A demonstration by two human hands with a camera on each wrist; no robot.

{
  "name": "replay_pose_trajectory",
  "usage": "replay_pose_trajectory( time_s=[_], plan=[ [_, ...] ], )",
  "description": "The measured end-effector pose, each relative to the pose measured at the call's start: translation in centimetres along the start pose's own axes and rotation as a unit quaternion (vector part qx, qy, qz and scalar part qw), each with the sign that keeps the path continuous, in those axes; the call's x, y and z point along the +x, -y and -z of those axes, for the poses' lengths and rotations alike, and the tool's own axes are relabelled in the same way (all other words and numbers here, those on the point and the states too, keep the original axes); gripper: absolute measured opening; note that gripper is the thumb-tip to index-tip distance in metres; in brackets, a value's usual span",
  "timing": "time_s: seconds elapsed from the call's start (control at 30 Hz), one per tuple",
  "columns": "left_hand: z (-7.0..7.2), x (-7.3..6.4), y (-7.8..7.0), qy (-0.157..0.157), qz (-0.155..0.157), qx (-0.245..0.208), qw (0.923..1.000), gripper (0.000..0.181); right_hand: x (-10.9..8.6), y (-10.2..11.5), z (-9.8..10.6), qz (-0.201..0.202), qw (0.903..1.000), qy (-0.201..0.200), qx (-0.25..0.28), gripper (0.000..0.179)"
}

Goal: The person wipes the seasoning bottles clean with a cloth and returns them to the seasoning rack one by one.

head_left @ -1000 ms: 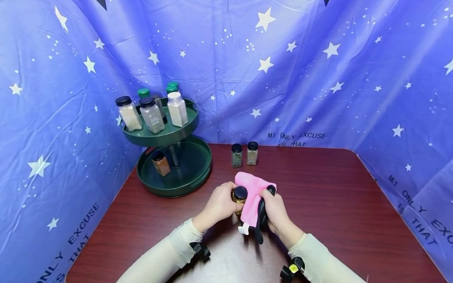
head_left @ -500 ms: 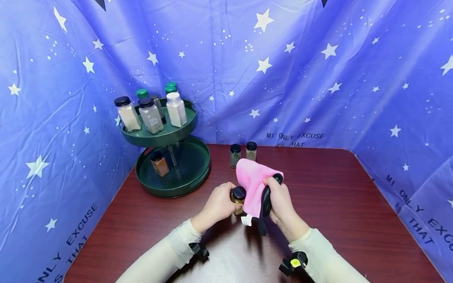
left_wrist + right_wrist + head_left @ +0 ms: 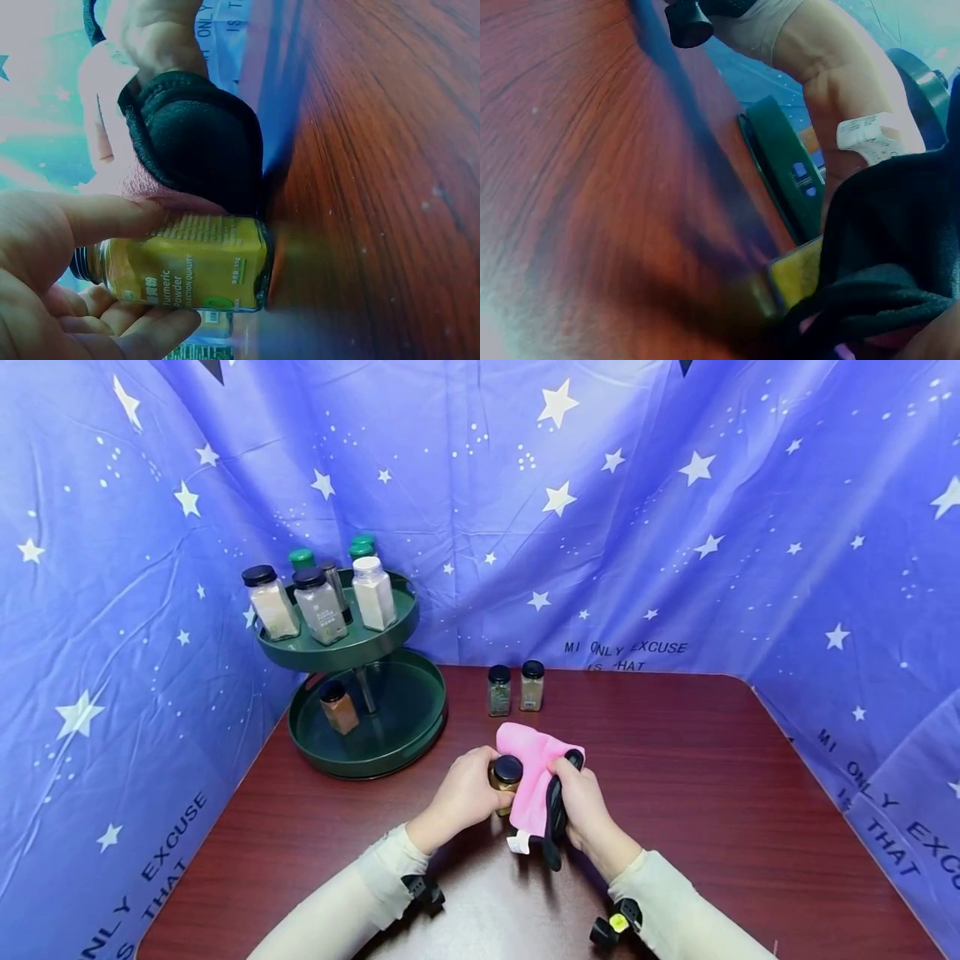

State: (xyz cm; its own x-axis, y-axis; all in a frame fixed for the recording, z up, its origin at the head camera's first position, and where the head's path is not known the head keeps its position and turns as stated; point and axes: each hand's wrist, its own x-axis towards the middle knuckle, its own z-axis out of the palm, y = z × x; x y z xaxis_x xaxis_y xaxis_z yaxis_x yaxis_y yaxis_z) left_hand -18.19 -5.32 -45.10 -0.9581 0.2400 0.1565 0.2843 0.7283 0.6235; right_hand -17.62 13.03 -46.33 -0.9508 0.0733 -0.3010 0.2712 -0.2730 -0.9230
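In the head view my left hand (image 3: 467,789) grips a small glass jar of turmeric powder (image 3: 504,785) with a black lid, its fingers and thumb on either side. The left wrist view shows the turmeric jar's yellow label (image 3: 187,266) and its base close to the tabletop. My right hand (image 3: 587,802) pinches a pink cloth (image 3: 531,772) with black backing and a white tag (image 3: 518,842). The cloth lies against the jar's right side. From the right wrist camera, the black backing (image 3: 889,232) hides much of the jar.
A green two-tier turntable (image 3: 367,768) stands at the left, with several spice jars above and an orange-brown jar (image 3: 340,708) below. Two black-lidded jars, one green-filled (image 3: 499,693) and one tan-filled (image 3: 532,689), stand at the back of the red-brown table (image 3: 712,777).
The right hand and pink cloth rose up and to the right half a second ago, and are now lower again beside the jar. The left hand and jar have stayed in place.
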Motion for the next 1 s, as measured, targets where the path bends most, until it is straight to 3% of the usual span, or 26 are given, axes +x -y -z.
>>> replay_pose_trajectory(
  time_s=[0.27, 0.5, 1.0],
  plan=[
    [-0.2, 0.0, 0.3, -0.002, -0.005, -0.004, 1.0000, 0.047, -0.4, 1.7, -0.2, 0.009, 0.9994, 0.016, 0.030, 0.016],
    [0.0, 0.1, 0.3, -0.004, -0.010, -0.006, 0.9999, 0.046, -0.8, 4.2, -0.6, 0.045, 0.9966, 0.044, 0.054, 0.015],
    [0.1, 0.2, 0.3, 0.003, -0.023, -0.019, 0.9996, 0.045, -0.2, 4.9, 0.0, 0.042, 0.9923, 0.084, 0.081, 0.018]
  ],
)
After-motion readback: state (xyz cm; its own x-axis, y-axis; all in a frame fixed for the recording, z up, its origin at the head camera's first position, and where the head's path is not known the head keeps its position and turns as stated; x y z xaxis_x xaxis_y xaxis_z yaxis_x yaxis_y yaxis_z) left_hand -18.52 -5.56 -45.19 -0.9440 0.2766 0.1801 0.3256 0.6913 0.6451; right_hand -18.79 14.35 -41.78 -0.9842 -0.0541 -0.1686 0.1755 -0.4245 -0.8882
